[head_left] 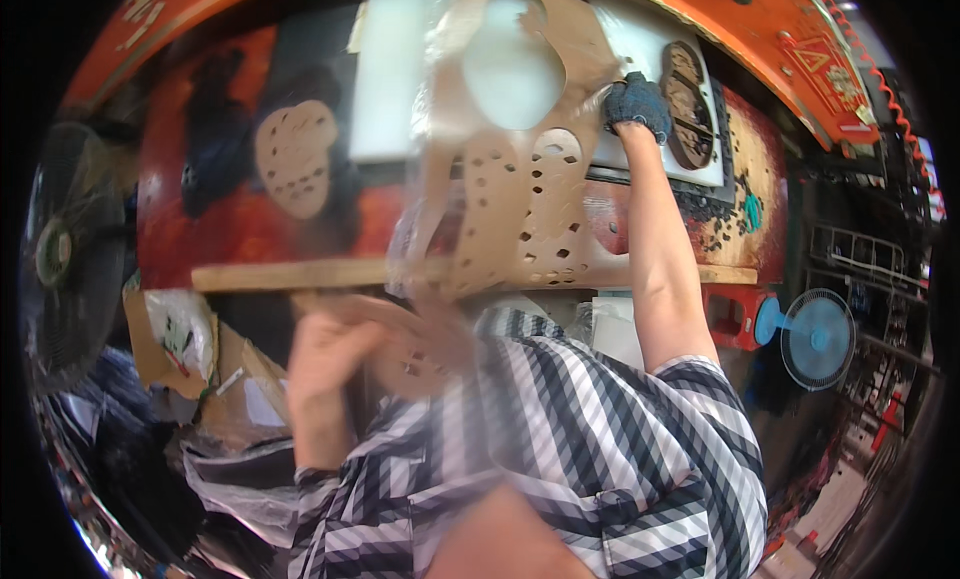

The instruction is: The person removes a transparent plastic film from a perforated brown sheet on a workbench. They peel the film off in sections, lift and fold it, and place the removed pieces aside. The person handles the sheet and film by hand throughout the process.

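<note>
My bare left hand (322, 364), blurred by motion, is closed on several thin tan cut pieces (415, 349) with small holes, held in front of my striped shirt. A large tan sheet (590, 129) with big rounded cut-outs and rows of small holes spreads over the work table, clear film along its left side. My right hand (637, 106), in a dark knit glove, has its fingers curled at the sheet's right edge; the fingertips are partly hidden. Just right of the glove lies a long brown sole-shaped cutting die (687, 106) on a white board (610, 159).
An orange machine beam (740, 19) crosses above the far side. On the red table (270, 244) lies a perforated tan piece (297, 159) over a dark shape. A wooden rail (290, 276) edges the front. Fans stand left (55, 249) and right (818, 339); dark scraps (715, 234) lie right.
</note>
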A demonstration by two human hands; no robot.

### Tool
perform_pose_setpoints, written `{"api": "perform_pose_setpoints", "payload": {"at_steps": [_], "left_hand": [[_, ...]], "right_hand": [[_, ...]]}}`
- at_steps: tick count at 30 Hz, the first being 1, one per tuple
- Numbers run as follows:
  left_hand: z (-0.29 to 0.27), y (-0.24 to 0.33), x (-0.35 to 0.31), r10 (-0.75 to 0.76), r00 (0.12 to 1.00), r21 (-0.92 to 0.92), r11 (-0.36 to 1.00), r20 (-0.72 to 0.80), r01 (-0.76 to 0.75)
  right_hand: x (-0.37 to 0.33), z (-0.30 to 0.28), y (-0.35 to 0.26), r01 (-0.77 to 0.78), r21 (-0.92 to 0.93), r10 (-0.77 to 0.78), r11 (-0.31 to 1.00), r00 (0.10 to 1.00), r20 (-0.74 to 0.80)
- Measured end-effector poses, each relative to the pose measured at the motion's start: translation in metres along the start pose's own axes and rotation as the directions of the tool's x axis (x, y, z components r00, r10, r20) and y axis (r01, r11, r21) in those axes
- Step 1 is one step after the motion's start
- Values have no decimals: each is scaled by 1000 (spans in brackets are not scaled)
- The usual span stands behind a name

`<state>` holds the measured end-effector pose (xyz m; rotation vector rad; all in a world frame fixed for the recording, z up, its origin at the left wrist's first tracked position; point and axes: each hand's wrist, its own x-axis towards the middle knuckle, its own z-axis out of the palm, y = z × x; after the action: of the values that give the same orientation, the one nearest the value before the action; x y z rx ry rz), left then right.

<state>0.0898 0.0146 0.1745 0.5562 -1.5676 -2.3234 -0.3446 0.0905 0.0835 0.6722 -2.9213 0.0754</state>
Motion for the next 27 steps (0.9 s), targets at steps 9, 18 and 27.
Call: {"api": "perform_pose_setpoints", "payload": {"at_steps": [9,18,27], "left_hand": [[-191,-77,47,186,888,34,981,-420,-190],[-135,-89,80,710,514,775,619,-481,-131],[55,-110,137,-77,997,112,991,-18,78]], "right_hand": [[-15,47,45,429,423,-355,798,902,-245],[-121,3,83,-71,737,-131,672,968,213],[-143,10,20,-689,719,-172,88,701,692]]}}
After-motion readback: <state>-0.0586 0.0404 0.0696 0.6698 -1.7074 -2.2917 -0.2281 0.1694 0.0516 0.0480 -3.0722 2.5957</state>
